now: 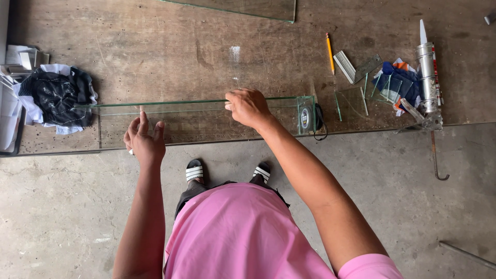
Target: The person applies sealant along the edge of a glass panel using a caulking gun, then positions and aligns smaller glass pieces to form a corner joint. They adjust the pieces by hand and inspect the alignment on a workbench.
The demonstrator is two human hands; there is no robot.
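Observation:
A long, narrow glass panel [196, 121] stands on edge along the front of a worn wooden table [165, 46]. My right hand [247, 107] rests on its top edge near the middle, fingers curled over the glass. My left hand [144, 139] is spread open against the near face of the panel further left, and whether it grips anything I cannot tell. At the panel's right end a short glass piece [306, 116] meets it at a corner, with a tape measure [310, 119] just behind.
A caulking gun [429, 77] lies at the right beside small glass offcuts [361, 98], a blue cloth [398, 75] and a yellow pencil [329, 51]. A dark crumpled cloth [57, 95] lies at the left. Another glass sheet [248, 8] rests at the table's far edge. Concrete floor lies below.

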